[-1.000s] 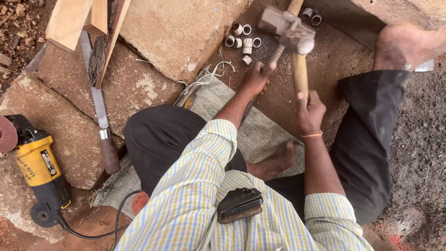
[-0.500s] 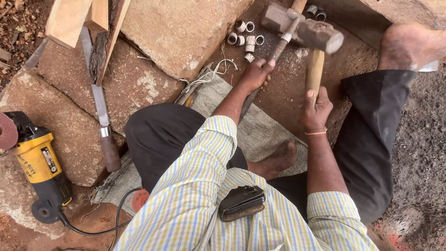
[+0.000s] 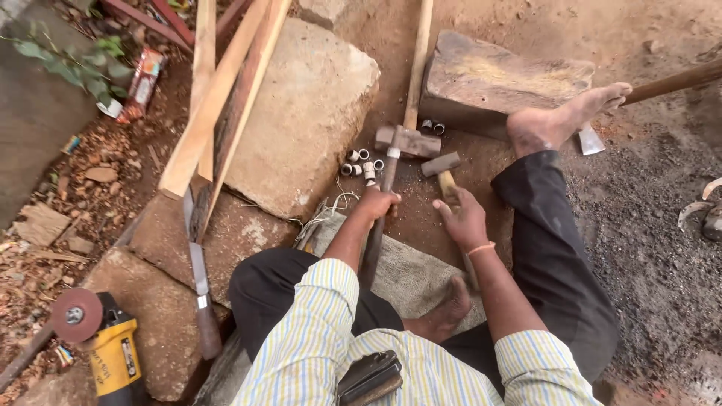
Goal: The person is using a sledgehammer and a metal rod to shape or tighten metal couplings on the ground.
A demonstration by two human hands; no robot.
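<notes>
I sit on the ground with legs spread. My left hand grips a dark metal rod, held steeply, its tip against a rusty metal hammer head that sits on a long wooden handle. My right hand holds the short wooden handle of a small hammer, whose head is low, just right of the rusty head. Several short white pipe rings lie on the ground left of the rod.
A wooden block lies beyond the hammers, my right foot beside it, next to an axe blade. A large stone slab, wooden planks, a long knife and a yellow angle grinder are on the left. Sacking is under me.
The small hammer, raised high a second ago, has come down to just beside the rusty head. My left hand keeps its hold on the rod. The view has tilted further forward.
</notes>
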